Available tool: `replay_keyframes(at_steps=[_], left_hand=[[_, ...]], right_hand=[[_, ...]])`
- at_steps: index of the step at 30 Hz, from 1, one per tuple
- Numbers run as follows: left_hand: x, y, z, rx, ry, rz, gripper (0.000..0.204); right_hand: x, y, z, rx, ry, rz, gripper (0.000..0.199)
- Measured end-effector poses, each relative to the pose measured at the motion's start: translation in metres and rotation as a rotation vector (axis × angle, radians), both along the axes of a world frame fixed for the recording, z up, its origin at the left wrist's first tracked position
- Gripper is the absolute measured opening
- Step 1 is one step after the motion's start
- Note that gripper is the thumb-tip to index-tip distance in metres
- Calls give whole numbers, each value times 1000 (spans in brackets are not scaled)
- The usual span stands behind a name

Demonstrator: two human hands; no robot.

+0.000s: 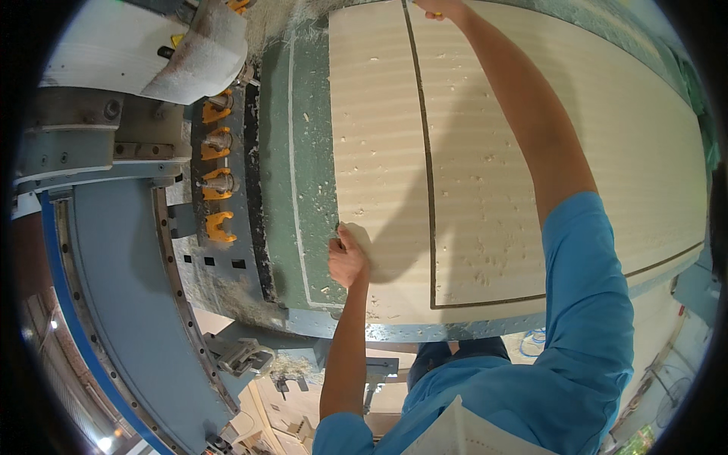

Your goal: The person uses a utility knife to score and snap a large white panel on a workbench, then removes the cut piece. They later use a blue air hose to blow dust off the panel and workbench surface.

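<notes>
A large pale board point(500, 152) lies flat, dusted with shavings. A dark straight groove point(422, 121) runs lengthwise through it and turns right near the front edge. My left hand point(349, 262) is closed at the board's left edge, its thumb toward the top face and its fingers curled by the rim. With my arm stretched across the board, my right hand point(446, 7) is at the far end beside the groove, partly cut off by the picture's top. Its fingers are closed round a small object with a yellow part, whose kind I cannot make out.
The board rests on a green machine bed point(315, 167) strewn with chips. Left of it stands a rack of yellow tool forks point(218, 144), several holding tool holders. A grey gantry point(121, 258) and a white machine housing point(144, 53) rise at the left.
</notes>
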State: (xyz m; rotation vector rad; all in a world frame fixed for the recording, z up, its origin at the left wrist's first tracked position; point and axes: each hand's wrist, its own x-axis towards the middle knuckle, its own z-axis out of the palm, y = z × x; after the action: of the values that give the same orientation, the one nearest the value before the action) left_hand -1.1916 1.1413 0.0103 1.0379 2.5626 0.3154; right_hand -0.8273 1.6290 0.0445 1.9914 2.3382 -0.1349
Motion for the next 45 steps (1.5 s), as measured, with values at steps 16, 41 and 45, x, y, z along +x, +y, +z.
replay_keyframes(at_steps=[16, 41, 45], left_hand=[[-2, 2, 2, 4, -9, -15, 70], [-2, 1, 0, 5, -30, 17, 72], [-4, 0, 0, -12, -22, 2, 74]], right_hand=[[7, 87, -28, 74, -458, 464, 13], [-38, 44, -9, -67, -621, 443, 13], [-49, 21, -18, 23, -619, 442, 14]])
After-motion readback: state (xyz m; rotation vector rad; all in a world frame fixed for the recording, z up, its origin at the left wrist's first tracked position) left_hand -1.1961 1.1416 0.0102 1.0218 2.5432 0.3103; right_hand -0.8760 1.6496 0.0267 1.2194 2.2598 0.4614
